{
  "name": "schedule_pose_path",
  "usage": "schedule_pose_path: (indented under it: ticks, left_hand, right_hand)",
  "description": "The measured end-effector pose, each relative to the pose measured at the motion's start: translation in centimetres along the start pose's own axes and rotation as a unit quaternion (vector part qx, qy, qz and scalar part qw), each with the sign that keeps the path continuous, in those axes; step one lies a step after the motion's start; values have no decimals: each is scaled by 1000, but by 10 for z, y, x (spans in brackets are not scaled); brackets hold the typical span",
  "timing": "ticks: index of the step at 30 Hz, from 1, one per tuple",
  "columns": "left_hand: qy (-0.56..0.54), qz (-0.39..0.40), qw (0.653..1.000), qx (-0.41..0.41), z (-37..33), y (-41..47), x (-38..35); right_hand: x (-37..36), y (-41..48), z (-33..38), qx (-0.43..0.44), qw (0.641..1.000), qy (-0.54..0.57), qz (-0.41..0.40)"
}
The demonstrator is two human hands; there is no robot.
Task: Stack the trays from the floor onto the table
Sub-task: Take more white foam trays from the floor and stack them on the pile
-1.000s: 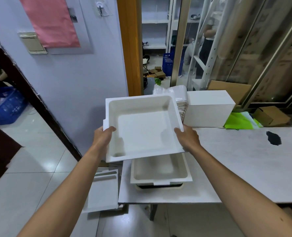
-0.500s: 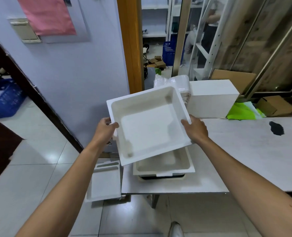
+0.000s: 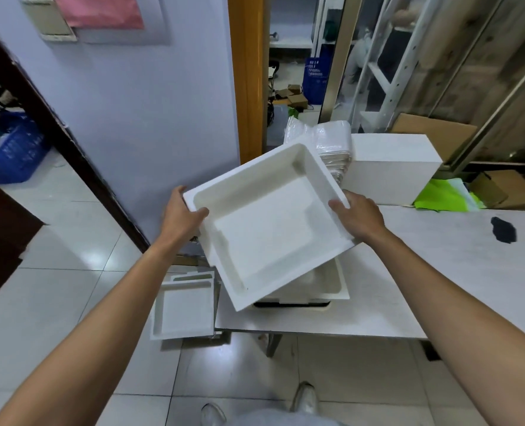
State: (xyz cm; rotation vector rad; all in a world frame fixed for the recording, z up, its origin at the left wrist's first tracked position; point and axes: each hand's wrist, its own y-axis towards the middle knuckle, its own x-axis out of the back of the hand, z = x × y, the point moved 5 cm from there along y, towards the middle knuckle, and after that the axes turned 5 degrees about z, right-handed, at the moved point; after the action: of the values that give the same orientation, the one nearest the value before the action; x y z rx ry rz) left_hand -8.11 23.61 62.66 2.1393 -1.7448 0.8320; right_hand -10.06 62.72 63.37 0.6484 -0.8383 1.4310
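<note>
- The left hand (image 3: 181, 216) grips the square white foam tray (image 3: 267, 229) by its left rim; the right hand (image 3: 359, 219) grips the right rim.
- The tray, mid-frame, sits more skewed than a moment ago, over the cream tray stack (image 3: 332, 284) on the pale grey table (image 3: 439, 272).

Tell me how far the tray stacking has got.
Done: a lower tray sits on the table near its left edge. In hand: the left hand and right hand grip the held tray by opposite sides, skewed over the lower tray and not yet set down. Left: at least two floor trays lie beside the table.
</note>
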Motion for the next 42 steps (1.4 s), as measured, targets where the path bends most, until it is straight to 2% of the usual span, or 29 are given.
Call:
schedule_pose_path:
  ticks: [7,11,17,22,26,31,42]
  left_hand:
    - [155,23,985,-74,-11,-12,0]
    - [267,58,950,-151,-25,-26,-14]
    - [205,58,964,-159,-24,-32,-24]
    - [169,29,973,-155,-30,-37,-25]
    - [143,-15,984,-110,-29,-39,-24]
    - [88,-45,994,-46,-26,-43,-30]
    - [44,-11,999,29,-20,-48,-54]
  right_hand:
    - [3,-4,13,36,999,-37,6]
    - [2,-8,13,38,998,-49,20]
    - [4,-16,15,29,999,-24,10]
    - [15,-20,18,20,997,23,-64]
    - [20,-20,15,18,993,65,-96]
    - [12,-24,9,-32,991,126,-39]
    - [-40,-46,-1,-84,981,158,73]
